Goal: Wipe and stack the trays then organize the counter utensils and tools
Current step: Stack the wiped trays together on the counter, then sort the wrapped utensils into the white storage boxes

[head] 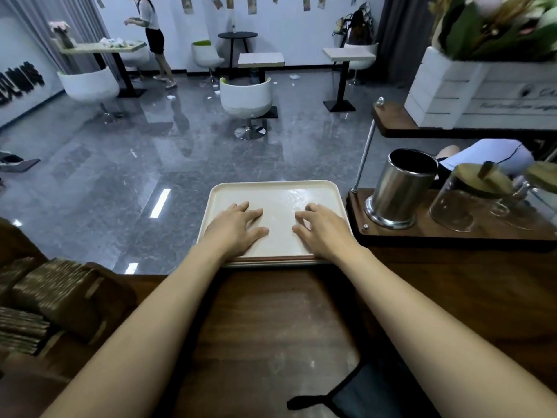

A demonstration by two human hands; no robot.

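Cream tray (pixel 272 188) lies under both hands, left hand (pixel 238 226) and right hand (pixel 324 229) pressing flat, fingers relaxed.

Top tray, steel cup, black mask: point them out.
top tray (pixel 271 193): head view, bare far floor.
steel cup (pixel 395 191): head view, side wall.
black mask (pixel 372 398): head view, fabric middle.

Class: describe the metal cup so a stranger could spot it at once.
On the dark wooden counter, find the raised stand right of the cream tray. The metal cup stands at its left end; unlike the lidded glass jars beside it, it is shiny and open-topped.
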